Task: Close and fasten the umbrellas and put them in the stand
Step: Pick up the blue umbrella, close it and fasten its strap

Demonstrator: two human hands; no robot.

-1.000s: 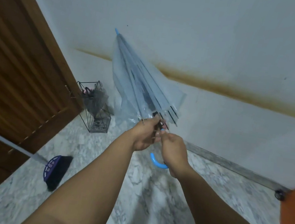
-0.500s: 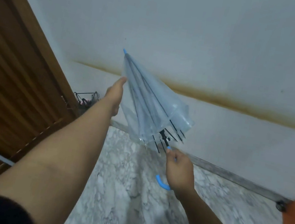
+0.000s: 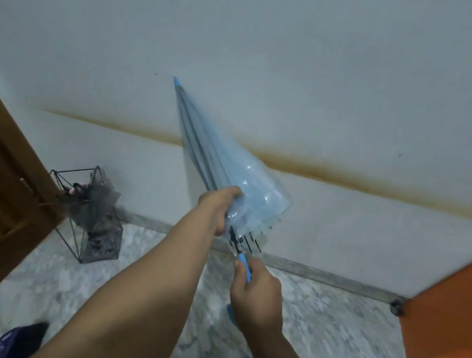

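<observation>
Head view: the left hand (image 3: 217, 210) wraps the loose folds of the clear blue plastic umbrella (image 3: 223, 173), held tip-up before the wall; the right hand (image 3: 257, 295) grips its blue handle (image 3: 245, 266). Squeeze the folds tight and even before strapping; the black wire stand (image 3: 91, 217) waits left.

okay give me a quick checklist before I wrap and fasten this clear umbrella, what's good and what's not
1. Clear umbrella collapsed: ok, ribs folded in.
2. Right hand holds the blue handle: ok.
3. Left hand gathers the canopy near the rib tips: ok.
4. Canopy wrapped tight: not ok, it bulges loosely.
5. Fastening strap found: cannot tell, none visible.
6. Wire stand has room: cannot tell; a dark umbrella already sits in it.
</observation>
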